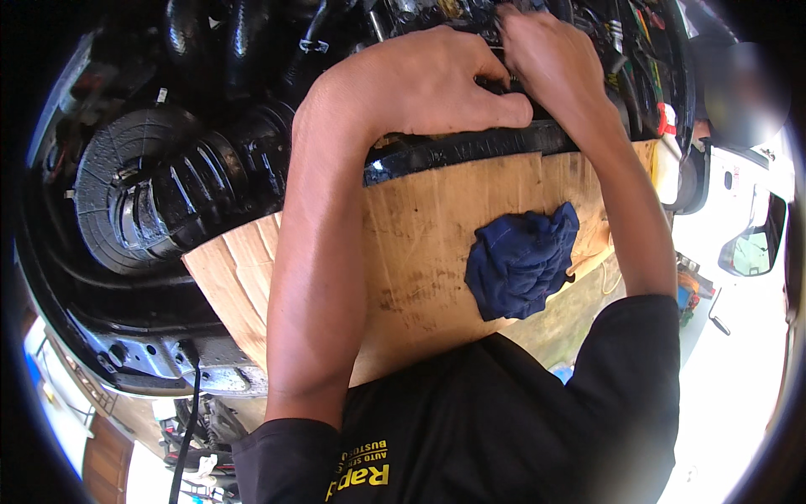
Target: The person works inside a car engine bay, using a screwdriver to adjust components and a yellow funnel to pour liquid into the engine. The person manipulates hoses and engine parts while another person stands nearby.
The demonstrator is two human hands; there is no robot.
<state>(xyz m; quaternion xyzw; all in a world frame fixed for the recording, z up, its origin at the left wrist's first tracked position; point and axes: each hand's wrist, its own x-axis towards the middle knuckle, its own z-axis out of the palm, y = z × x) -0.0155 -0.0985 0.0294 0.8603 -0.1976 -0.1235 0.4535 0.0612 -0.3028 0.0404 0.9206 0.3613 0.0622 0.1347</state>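
Both of my hands reach over the front edge of a car's engine bay. My left hand (424, 80) is bent at the wrist, its thumb pointing right and its fingers curled down among the dark parts; whatever they grip is hidden. Beside it, farther to the right, my right hand (554, 55) has its fingers closed low among the engine parts (420, 13), and what they hold cannot be made out. Beneath my wrists runs a black front crossbar (453, 149). A crumpled dark blue cloth (522, 262) lies on a stained cardboard sheet (411, 252) below the hands.
Left of my arm are a black ribbed air duct (201, 172) and a round black part (109, 193), both wet-looking. Thick black hoses (243, 42) stand behind. A white bottle-like container with a red top (667, 160) sits at the right edge. A white vehicle (743, 218) stands beyond.
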